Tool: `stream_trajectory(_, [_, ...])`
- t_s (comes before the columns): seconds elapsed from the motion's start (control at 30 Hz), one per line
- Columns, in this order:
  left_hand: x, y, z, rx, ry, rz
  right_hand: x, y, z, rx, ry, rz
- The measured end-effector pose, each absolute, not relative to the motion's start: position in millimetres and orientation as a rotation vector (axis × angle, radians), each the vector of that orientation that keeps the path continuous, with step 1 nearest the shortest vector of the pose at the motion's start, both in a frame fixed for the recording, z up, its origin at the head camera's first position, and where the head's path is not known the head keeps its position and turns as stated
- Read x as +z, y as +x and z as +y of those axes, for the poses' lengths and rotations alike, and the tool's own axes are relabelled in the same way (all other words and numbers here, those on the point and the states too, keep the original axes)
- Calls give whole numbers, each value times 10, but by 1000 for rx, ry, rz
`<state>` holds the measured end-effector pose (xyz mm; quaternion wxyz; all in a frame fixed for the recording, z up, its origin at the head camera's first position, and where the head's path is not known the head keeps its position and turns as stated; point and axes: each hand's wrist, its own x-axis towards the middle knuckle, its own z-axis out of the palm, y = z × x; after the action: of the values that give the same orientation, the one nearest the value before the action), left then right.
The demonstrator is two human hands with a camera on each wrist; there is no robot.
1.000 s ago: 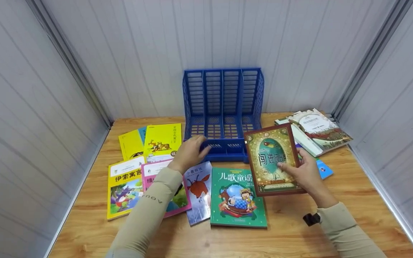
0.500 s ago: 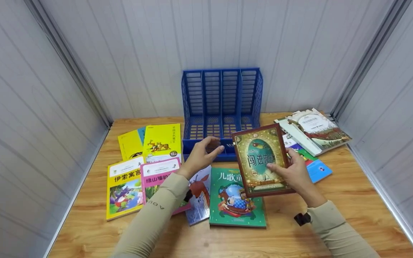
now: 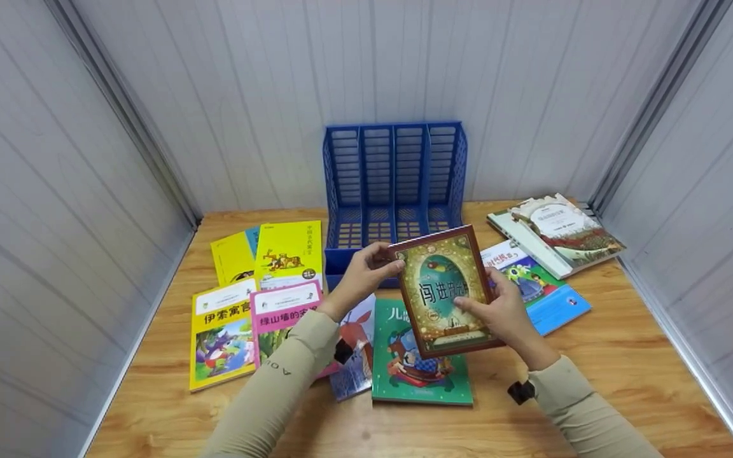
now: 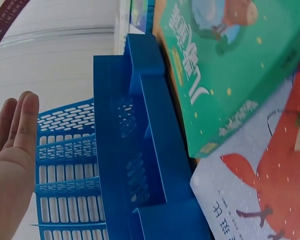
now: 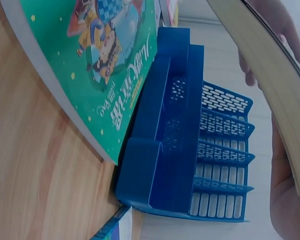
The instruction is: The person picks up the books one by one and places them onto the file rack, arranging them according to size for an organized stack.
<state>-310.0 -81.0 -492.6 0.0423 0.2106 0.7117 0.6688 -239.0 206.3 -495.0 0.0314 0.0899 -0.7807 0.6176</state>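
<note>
Held out forward and angled inward: beige-sleeved left forearm, beige-sleeved right forearm. Holding bare left hand with fingers straight and close together. Gripping with bare right hand, with thumb pointing inward.

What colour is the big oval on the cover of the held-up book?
Teal green; the oval shows best in the head view.

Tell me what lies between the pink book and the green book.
Another book, bluish with a reddish animal pictured, lies between them, visible in the head view.
</note>
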Motion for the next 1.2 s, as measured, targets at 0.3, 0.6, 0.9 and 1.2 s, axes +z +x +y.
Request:
stream_trajectory(0.3, [-4884,-3040,-783,2180,521,1874,-5084,-2404,1931,2000,322,-2352])
stream_trajectory(0.6, [-4891,-3023,-771,2212,436,1738,-5128,-2382,1850,2084,366,-2360])
stream_trajectory(0.9, [-4872,-2964,-732,2276,402,1696,-5162,-2385,1810,2086,323,-2386])
stream_trajectory(1.2, [-4834,-2889,-706,2325,315,1662,-5209,-2416,1814,2034,376,-2377])
